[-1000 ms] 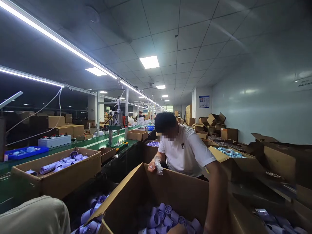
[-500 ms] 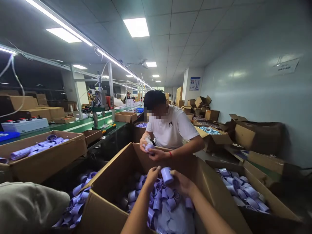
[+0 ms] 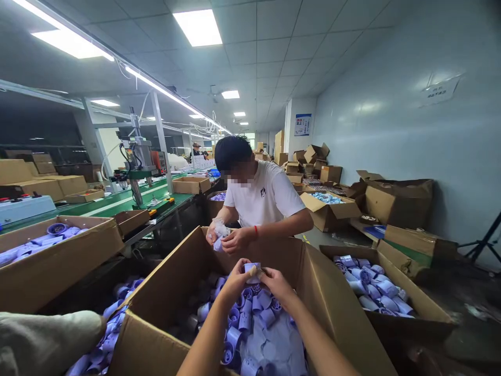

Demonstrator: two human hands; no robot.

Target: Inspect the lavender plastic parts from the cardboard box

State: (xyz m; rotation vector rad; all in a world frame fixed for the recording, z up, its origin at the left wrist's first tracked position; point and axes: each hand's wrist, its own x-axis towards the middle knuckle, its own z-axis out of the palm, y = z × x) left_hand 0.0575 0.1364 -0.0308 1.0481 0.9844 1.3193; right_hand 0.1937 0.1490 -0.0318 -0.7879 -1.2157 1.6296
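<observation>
Ceiling panels [image 3: 198,26] and a long tube light [image 3: 117,60] are casting cool white light over the room, blowing out to pure white glare. The wall [image 3: 391,130] is picking up soft sheen. Deep shadow is filling the box [image 3: 183,271] interior and the far left. Wide-angle distortion is bending lines near the edges; corners are darkening and softening.

A small lavender plastic cap [image 3: 252,269], cylindrical and held roughly upright, sits at lower centre of the frame above an open cardboard box [image 3: 324,303] filled with a loose heap of like caps [image 3: 250,318].
</observation>
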